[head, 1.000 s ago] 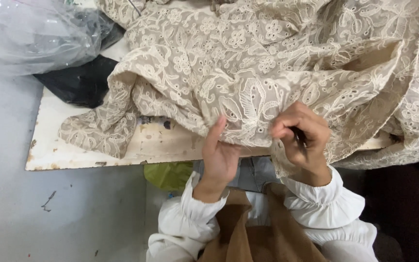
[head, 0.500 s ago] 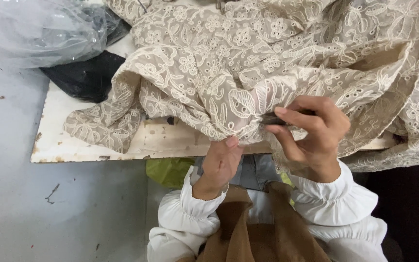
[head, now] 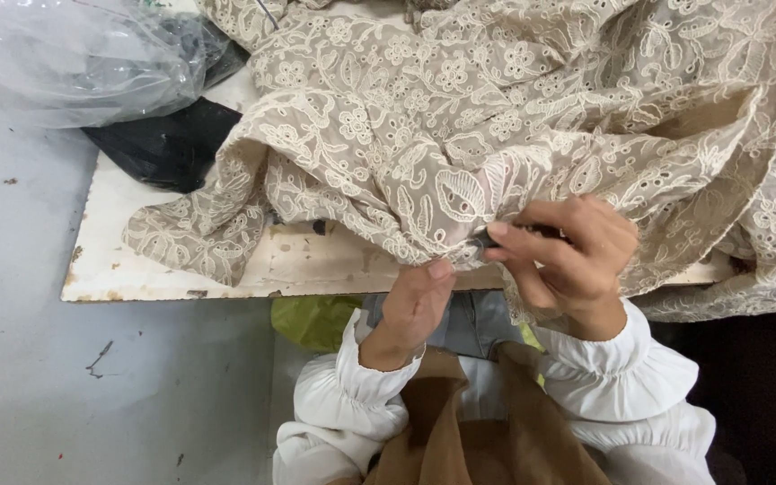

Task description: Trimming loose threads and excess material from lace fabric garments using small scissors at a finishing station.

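A large piece of beige fabric (head: 460, 117) with cream floral embroidery lies heaped over a worn white board (head: 172, 260). My left hand (head: 410, 301) reaches up under the fabric's near edge and pinches it from below. My right hand (head: 568, 256) is closed around a small dark tool (head: 487, 238), whose tip pokes out to the left and touches the fabric edge just above my left fingers. What kind of tool it is stays hidden by my fingers. Both wrists wear white gathered cuffs.
A crumpled clear plastic bag (head: 65, 54) and a black cloth (head: 168, 144) sit at the board's far left. Grey floor (head: 92, 386) lies to the left. A yellow-green bag (head: 312, 319) shows beneath the board's near edge, by my lap.
My right hand has lifted and turned so the dark tool now points left into the fabric edge. My left hand shifted slightly right, under the edge. The fabric fold rose a little.
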